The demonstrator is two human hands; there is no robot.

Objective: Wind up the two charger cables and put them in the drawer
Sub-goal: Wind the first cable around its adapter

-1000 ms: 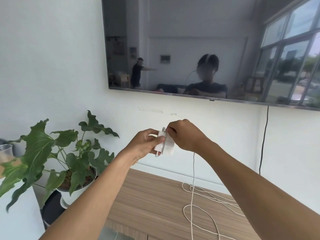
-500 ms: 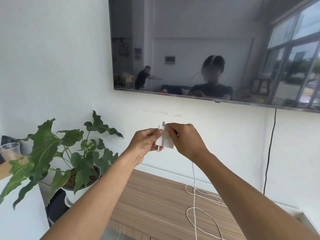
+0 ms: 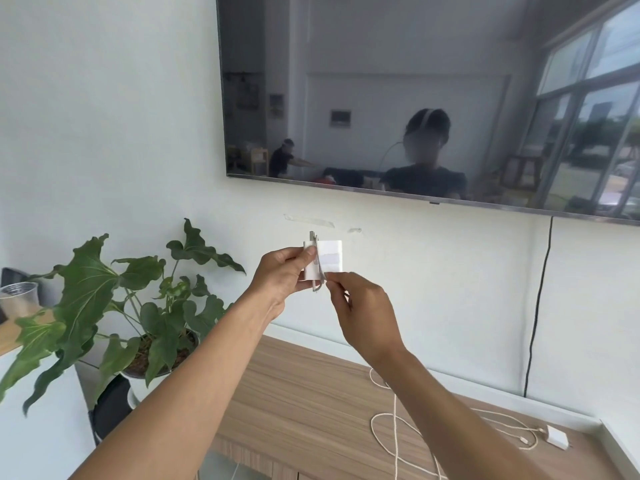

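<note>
left hand (image 3: pixel 284 271) grips the white charger block (image 3: pixel 329 259); right hand (image 3: pixel 363 311) pinches its cable (image 3: pixel 320 275) just below.

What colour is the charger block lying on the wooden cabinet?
The charger block is white, clearest in the head view.

Plant (image 3: pixel 104 299) left of cabinet (image 3: pixel 311 403) — charger (image 3: pixel 556 440) (cable (image 3: pixel 526 442) beside) on its right end

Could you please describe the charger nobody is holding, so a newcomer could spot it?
Under the wall-mounted TV runs a wooden cabinet top. Near its right end a small white charger block lies flat, its cream cable loose beside it; the other charger is in the left hand.
</note>
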